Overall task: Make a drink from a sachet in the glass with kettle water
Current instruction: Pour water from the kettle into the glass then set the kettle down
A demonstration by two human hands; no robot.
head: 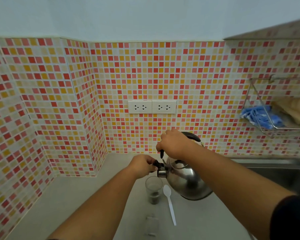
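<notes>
Kettle (185, 182) tilted, spout pointing left-down over glass (153, 189); right hand (173, 144) fingers clamped on handle, left hand (143, 165) fingers pinching spout cap (158, 165)

- Steel kettle (185, 182): rounded, shiny, tilted with its spout just above the glass rim.
- Glass (153, 189): clear, upright on the counter, dark powder at its bottom.

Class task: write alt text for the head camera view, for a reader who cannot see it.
A right hand tilts a steel kettle over a glass holding dark powder, while the left hand grips the spout cap. A white plastic spoon lies beside the glass.
</notes>
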